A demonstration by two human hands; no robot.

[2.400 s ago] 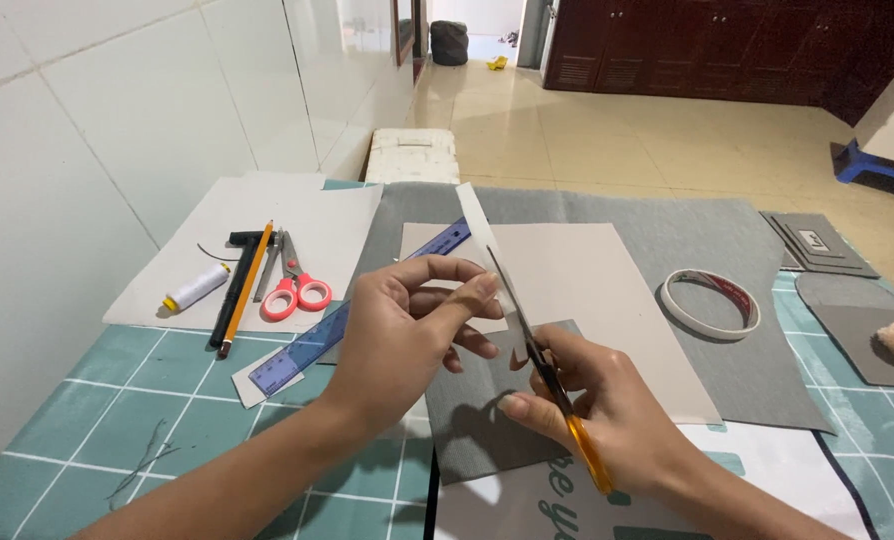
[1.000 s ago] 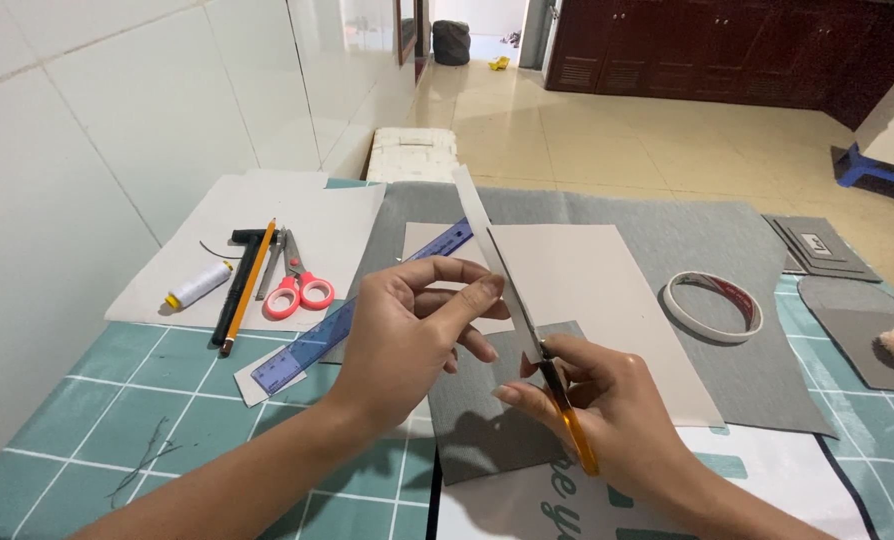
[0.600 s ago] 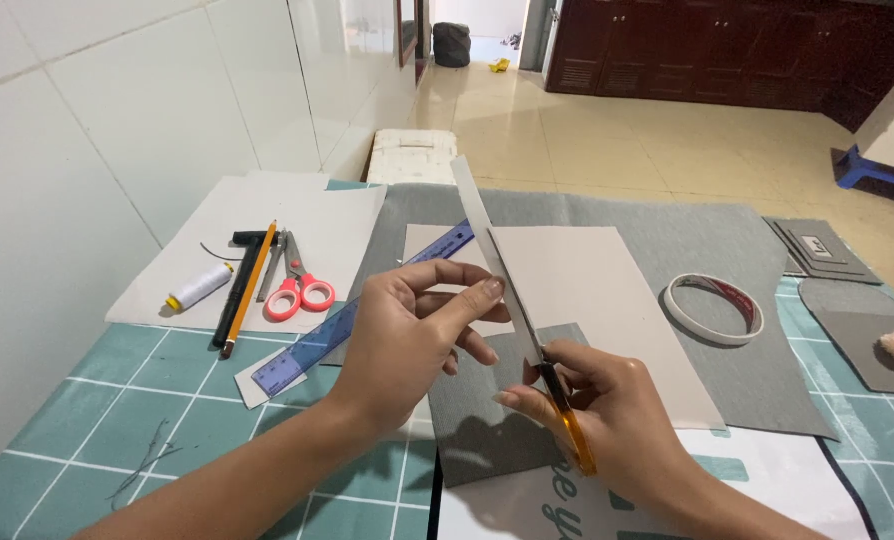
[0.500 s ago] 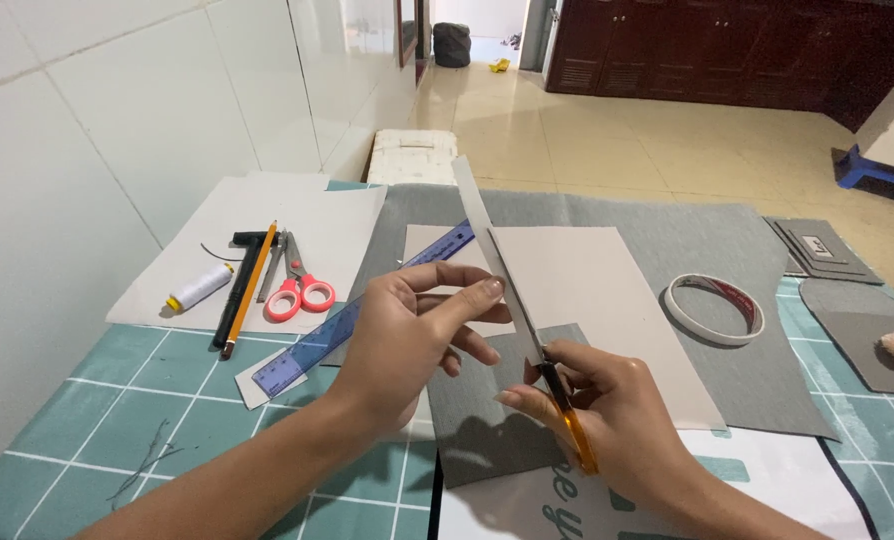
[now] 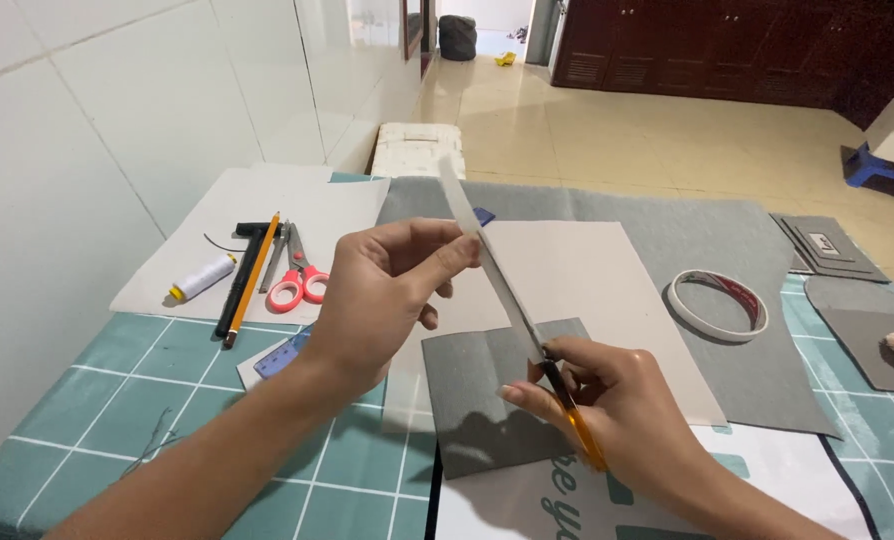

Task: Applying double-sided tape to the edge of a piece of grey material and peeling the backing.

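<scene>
Left hand (image 5: pixel 382 300) pinches thin pale card strip (image 5: pixel 487 265), held edge-on above surface (image 5: pixel 87 390). Right hand (image 5: pixel 607 420) closed around orange-handled scissors (image 5: pixel 567 405), blades meeting strip's lower end. Grey felt piece (image 5: pixel 477 400) lies beneath. Red scissors (image 5: pixel 297 280) and tape ring (image 5: pixel 717 305) well apart.

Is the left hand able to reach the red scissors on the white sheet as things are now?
Probably yes, but not freely: the left hand is pinching the grey card strip. The red scissors lie just to its left, nothing between them, so it must first let go.
</scene>
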